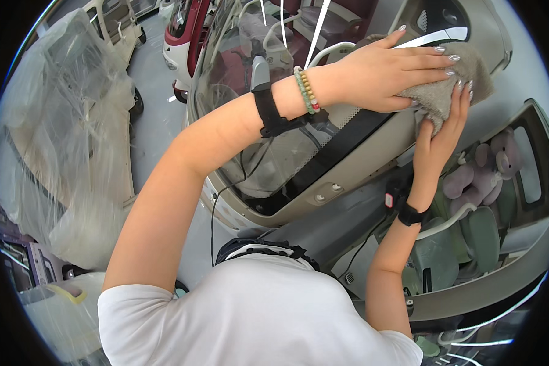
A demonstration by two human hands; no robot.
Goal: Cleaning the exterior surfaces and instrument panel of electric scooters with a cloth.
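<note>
My left hand (pixel 384 73) lies palm down with its fingers spread over a grey-brown cloth (pixel 473 73), its thumb at the cloth's near edge. My right hand (pixel 444 132) has its fingertips and thumb on the lower part of the same cloth, close below the left fingers. The cloth is bunched against the beige body panel (pixel 485 23) of a small vehicle, beside a dark glossy part. It hides the surface under it. Black straps circle both forearms; a beaded bracelet is on the left wrist.
The vehicle's clear windscreen (pixel 274 169) and black trim lie under my left arm. At right, another small vehicle has green seats (pixel 482 238) and a plush bear (pixel 473 178). Black cables hang near my body. A plastic-wrapped vehicle (pixel 68 137) stands left; a red-and-white one (pixel 178 50) is behind.
</note>
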